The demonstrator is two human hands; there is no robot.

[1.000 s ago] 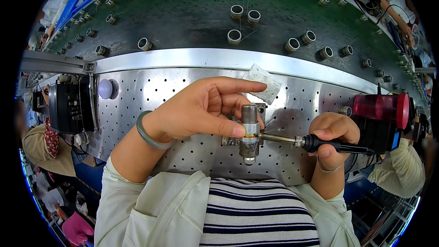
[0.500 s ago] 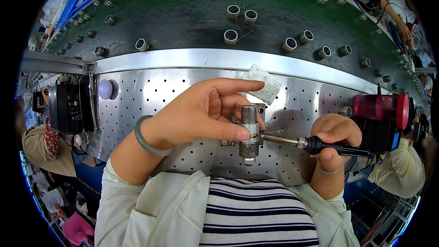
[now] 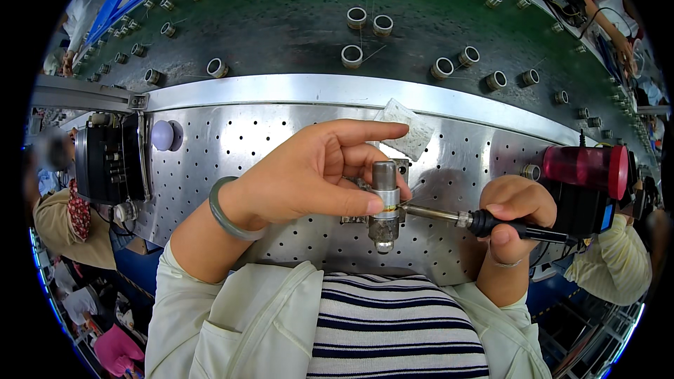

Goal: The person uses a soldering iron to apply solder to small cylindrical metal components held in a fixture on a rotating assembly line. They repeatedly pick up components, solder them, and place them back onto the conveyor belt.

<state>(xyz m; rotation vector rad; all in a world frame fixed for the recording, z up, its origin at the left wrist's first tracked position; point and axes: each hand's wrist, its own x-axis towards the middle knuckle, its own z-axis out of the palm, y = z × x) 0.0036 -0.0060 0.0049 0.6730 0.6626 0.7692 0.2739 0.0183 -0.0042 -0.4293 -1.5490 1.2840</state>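
My left hand (image 3: 309, 175) reaches in from the left, thumb and fingers closed on a small part at the side of an upright metal cylinder fixture (image 3: 384, 203). The forefinger points out straight above it. My right hand (image 3: 511, 212) grips the black handle of a soldering iron (image 3: 491, 224). Its metal tip lies level and touches the cylinder just beside my left thumb. A grey-green bangle (image 3: 226, 212) sits on my left wrist.
The fixture stands on a perforated steel bench (image 3: 239, 147). A white sponge pad (image 3: 408, 128) lies behind it. A red-capped iron stand (image 3: 586, 168) is at the right, a black control box (image 3: 109, 161) at the left. Beyond, a green conveyor (image 3: 295, 21) carries several metal rings. Other people sit around.
Both hands hold almost the same pose; the iron tip stays against the cylinder. Rings on the green conveyor have drifted slightly left.
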